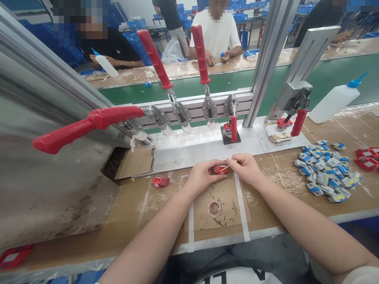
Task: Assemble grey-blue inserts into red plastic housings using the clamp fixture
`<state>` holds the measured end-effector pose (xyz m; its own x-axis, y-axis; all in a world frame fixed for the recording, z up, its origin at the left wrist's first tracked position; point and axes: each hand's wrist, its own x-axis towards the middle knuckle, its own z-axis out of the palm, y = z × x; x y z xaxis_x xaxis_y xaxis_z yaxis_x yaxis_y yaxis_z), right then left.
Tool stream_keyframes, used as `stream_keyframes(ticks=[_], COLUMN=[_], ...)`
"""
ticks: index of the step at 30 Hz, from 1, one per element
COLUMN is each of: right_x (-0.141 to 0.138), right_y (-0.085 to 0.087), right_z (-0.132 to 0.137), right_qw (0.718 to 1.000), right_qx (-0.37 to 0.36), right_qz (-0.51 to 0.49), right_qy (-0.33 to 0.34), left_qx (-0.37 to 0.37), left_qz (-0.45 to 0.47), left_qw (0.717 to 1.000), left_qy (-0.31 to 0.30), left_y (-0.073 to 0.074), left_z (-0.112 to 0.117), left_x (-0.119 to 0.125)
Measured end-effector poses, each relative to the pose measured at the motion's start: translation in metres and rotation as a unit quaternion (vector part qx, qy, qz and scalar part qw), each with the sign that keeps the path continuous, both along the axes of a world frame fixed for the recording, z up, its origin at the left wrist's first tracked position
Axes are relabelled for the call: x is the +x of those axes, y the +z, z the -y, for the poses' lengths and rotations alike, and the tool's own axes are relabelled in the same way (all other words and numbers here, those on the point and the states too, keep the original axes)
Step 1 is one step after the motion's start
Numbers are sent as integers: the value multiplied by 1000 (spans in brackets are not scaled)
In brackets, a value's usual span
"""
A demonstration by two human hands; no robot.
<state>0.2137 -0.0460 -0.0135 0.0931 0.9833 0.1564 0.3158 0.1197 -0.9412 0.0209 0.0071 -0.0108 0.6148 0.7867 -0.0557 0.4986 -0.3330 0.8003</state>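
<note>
My left hand [204, 176] is closed around a small red and grey plastic part [219, 169], its fingers and thumb at either side. A thin wooden stick [225, 168] is pinched in my right hand [243, 167]; its tip reaches onto the red part, and I cannot tell if it touches. Below both hands a small clear cup [214, 208] of brownish liquid stands on a stained cardboard sheet [204, 219] taped down at its sides. To the left lies another red part [160, 182].
Toggle clamps with red handles [201, 55] stand behind my hands; one long handle [89, 124] juts out left. Small grey-blue parts [325, 169] are heaped at right, near red parts [367, 157]. A white squeeze bottle [334, 102] leans behind them. Co-workers [217, 35] sit across the bench.
</note>
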Motion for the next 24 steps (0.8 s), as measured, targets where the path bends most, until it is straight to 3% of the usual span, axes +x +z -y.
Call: stream_keyframes(ticks=[7, 15, 17, 19, 21, 24], right_x=[9, 7, 5, 2, -5, -21], right_y=[2, 10, 13, 14, 15, 17], right_z=[1, 6, 11, 17, 22, 28], right_qw=[998, 976, 977, 971, 945, 885], right_qx=[16, 136, 153, 155, 152, 156], right_qz=[64, 166, 149, 142, 175, 292], right_qy=[-20, -49, 4, 116, 231, 327], left_qx=[12, 12, -3, -19, -31, -35], left_qz=[-3, -7, 14, 46, 77, 97], left_qw=[1000, 1000, 1000, 999, 996, 995], left_qy=[1, -12, -1, 10, 16, 10], left_y=[2, 0, -1, -2, -3, -3], left_z=[0, 0, -2, -4, -6, -9], left_x=[0, -1, 0, 0, 0, 0])
